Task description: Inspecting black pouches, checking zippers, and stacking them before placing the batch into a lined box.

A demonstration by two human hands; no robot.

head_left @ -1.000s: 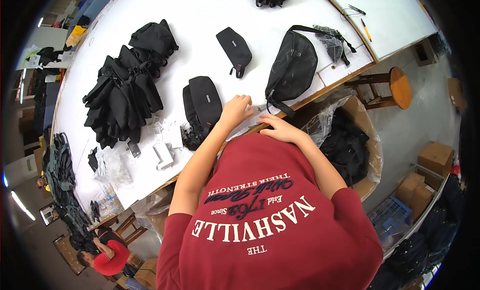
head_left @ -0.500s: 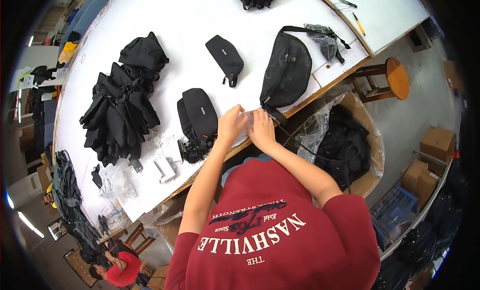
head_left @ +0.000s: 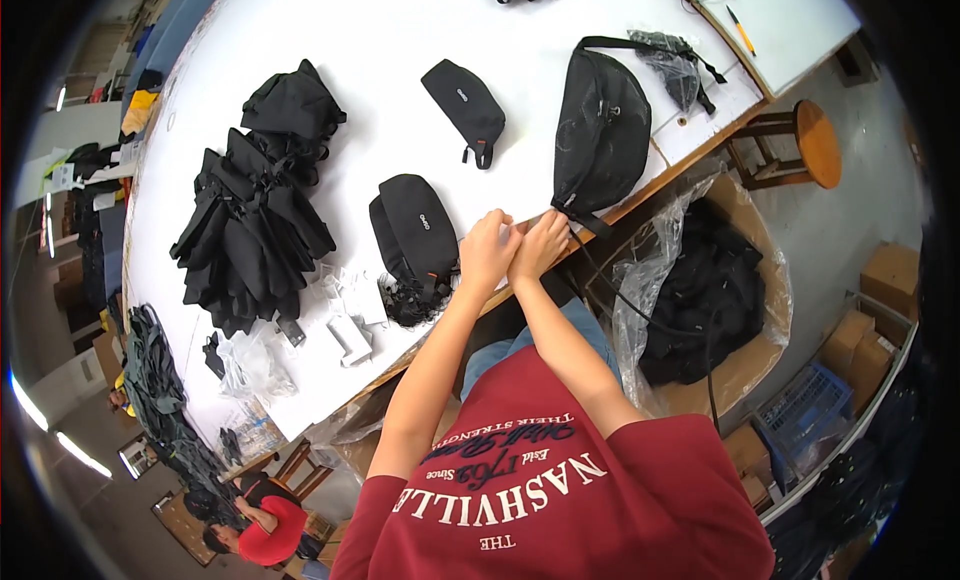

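Passage: I see bare white table (head_left: 400, 40) in the upper centre of the frame. Blocking: heap of black bags (head_left: 250, 230) at left, large black bag (head_left: 600, 130) at right, smaller pouch (head_left: 465, 105) between.

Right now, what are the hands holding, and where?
Both the left hand and right hand meet at the strap end of the big black waist bag, at the table edge; the exact grip is hidden.

One head-worn fisheye view, looking steeply down from above the person; white table (head_left: 420, 40) fills the upper frame, floor at right; edges bend; hands sit close, mid-frame.
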